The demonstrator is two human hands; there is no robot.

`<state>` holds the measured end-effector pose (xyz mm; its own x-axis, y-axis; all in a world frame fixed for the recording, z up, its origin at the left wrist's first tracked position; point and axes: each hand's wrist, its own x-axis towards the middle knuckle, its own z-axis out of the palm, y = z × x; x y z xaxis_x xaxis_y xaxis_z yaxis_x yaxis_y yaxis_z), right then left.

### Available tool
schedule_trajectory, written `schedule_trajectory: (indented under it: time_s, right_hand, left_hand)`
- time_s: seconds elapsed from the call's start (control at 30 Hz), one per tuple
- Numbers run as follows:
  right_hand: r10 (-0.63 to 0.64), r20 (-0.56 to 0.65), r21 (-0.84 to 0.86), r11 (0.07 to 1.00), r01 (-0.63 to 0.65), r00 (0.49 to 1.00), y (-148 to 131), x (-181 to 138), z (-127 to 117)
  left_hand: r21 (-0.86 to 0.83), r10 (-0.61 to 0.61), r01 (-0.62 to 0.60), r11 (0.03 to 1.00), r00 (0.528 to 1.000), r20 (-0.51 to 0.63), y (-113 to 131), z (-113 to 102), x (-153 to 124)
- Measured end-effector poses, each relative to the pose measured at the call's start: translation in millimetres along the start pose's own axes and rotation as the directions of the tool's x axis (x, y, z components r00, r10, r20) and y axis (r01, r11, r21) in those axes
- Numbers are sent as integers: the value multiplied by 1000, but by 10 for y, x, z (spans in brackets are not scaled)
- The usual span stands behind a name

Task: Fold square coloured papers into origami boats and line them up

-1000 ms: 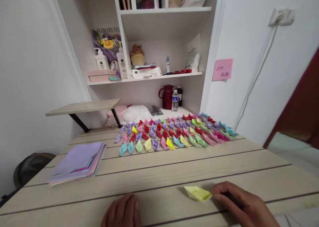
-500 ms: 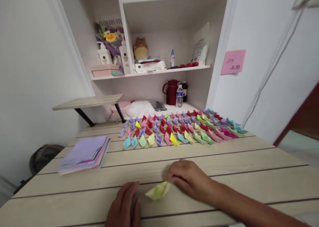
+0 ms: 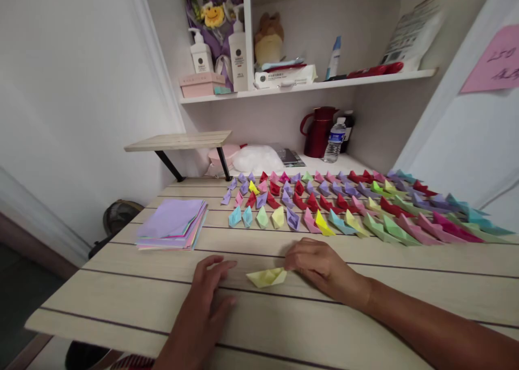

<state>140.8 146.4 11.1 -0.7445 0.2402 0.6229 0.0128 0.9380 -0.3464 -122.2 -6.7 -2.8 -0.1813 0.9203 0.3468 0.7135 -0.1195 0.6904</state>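
A pale yellow paper boat lies on the wooden table in front of me. My right hand pinches the boat's right end with its fingertips. My left hand rests flat on the table just left of the boat, fingers spread, holding nothing. Beyond them, several rows of folded paper boats in red, purple, pink, green, blue and yellow stretch across the table.
A stack of coloured paper sheets sits at the left of the table. Behind are a small raised shelf, a red jug, a water bottle and wall shelves with bottles and boxes. A pink note hangs at right.
My right hand has carried the yellow boat leftward across the table, from the right front toward the middle. My view has shifted left and closer; the left hand has spread flat.
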Motion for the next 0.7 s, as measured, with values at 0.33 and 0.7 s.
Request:
schedule_trajectory:
  time_s: [0.33,0.7]
  right_hand:
    - [-33,54,2,999,33,998,-25,-32,26]
    - [227,-45,36,974,-225,973,-94,-3,8]
  left_hand:
    - [3,61,-66,998,941,332,228,-73,324]
    - [277,73,-156,948,955,286,225,-173,269]
